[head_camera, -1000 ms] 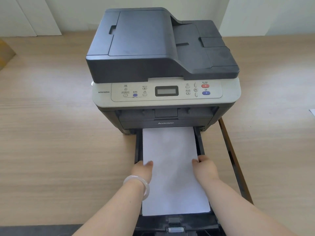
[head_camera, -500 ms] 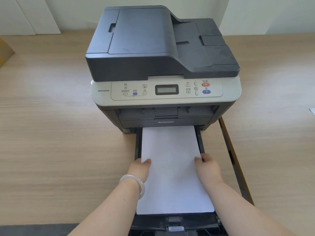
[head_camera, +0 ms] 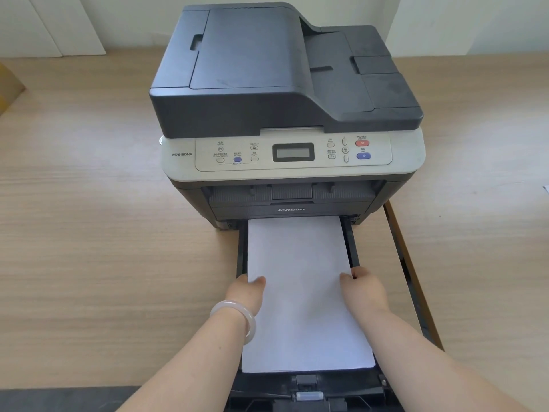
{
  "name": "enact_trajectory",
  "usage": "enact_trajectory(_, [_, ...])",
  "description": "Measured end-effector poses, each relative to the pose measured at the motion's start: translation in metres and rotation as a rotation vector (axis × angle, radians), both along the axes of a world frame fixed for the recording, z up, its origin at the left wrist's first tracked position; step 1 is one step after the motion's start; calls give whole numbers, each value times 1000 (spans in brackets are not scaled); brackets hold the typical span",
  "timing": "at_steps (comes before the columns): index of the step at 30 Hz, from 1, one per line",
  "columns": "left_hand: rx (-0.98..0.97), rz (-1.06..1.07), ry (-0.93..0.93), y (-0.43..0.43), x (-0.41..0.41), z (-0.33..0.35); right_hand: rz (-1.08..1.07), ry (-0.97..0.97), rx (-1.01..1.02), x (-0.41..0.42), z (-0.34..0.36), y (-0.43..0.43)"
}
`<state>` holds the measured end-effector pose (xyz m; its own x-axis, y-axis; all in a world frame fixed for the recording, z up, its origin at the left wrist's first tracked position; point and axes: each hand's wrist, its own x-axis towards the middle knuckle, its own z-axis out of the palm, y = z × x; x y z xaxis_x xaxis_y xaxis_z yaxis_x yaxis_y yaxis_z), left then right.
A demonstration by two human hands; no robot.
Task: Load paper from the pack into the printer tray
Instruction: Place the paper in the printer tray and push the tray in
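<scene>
A dark grey printer (head_camera: pixel 285 93) stands on the wooden table, its black paper tray (head_camera: pixel 352 248) pulled out toward me. A white paper stack (head_camera: pixel 300 286) lies in the tray, its far end under the printer body. My left hand (head_camera: pixel 248 294), with a pale bangle on the wrist, grips the stack's left edge, thumb on top. My right hand (head_camera: pixel 364 289) grips the right edge the same way. The paper pack is not in view.
The wooden table (head_camera: pixel 104 248) spreads to both sides of the printer. A dark gap with a wooden strip (head_camera: pixel 407 272) runs along the right of the tray. A brown box corner (head_camera: pixel 9 90) shows at far left, and white wall panels stand behind.
Both hands have slid forward along the stack's edges toward the printer, and the paper has settled lower and flatter in the tray.
</scene>
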<state>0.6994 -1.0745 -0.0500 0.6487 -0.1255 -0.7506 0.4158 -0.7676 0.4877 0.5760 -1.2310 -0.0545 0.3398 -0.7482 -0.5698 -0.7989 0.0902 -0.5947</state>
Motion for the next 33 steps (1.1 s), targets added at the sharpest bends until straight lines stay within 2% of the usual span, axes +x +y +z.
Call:
enact_trajectory(5, [54, -77, -19, -1, 4, 1, 36, 57, 38, 5, 0, -7])
enact_trajectory(18, [-122, 13, -42, 7, -4, -1, 38, -77, -55, -7, 1, 8])
enact_trajectory(27, [-33, -34, -50, -2, -3, -5, 129, 78, -29, 4, 3, -1])
enact_trajectory(33, [-164, 36, -87, 3, -4, 5, 152, -4, -12, -2, 16, -2])
